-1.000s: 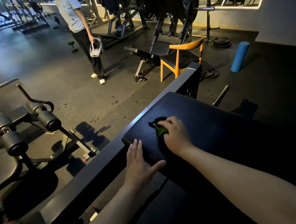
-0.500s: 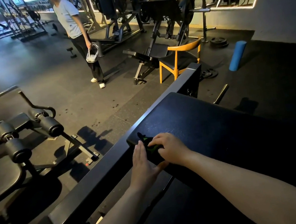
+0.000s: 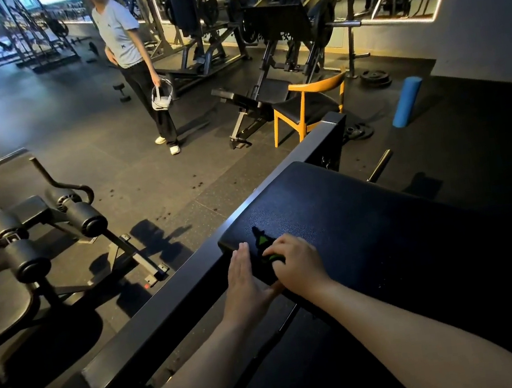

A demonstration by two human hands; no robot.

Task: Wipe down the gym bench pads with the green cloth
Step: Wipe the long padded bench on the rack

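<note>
A wide black bench pad (image 3: 364, 212) fills the lower right of the head view. The green cloth (image 3: 262, 241) lies bunched near the pad's near-left corner, mostly dark in shadow with small bright green patches showing. My right hand (image 3: 296, 265) covers the cloth's near part, fingers curled over it and pressing it onto the pad. My left hand (image 3: 243, 280) lies flat with straight fingers against the pad's left edge, just left of the cloth.
A dark steel frame beam (image 3: 197, 299) runs diagonally along the pad's left side. A roller-pad machine (image 3: 66, 225) stands to the left. A person (image 3: 137, 72) holding a white headset stands beyond, with an orange chair (image 3: 308, 105) and blue foam roller (image 3: 407, 100) behind.
My right hand has dragged the cloth from the middle of the pad back toward the near-left corner, beside my left hand. My left hand has stayed on the pad's edge.
</note>
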